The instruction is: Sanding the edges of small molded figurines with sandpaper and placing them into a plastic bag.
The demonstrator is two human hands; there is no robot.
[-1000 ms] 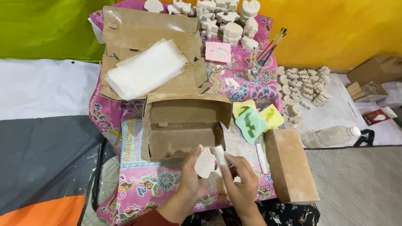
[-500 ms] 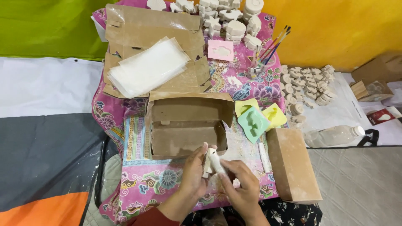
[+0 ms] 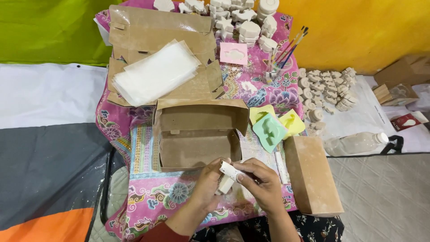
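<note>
My left hand and my right hand meet just in front of an open brown cardboard box. Between them they hold a small white plaster figure, turned edge-on, with fingers of both hands on it. The box stands empty with its lid flap raised. All of this sits on a low table covered with a pink floral cloth.
A closed brown box lies to the right of my hands. Green, yellow and pink moulds lie behind it. A stack of clear bags rests on flattened cardboard. Several white plaster figures crowd the far edge, more on the right, beside a plastic bottle and brushes.
The plaster figure has been turned from flat-on to edge-on between my hands, and both hands have closed in around it, slightly nearer the box.
</note>
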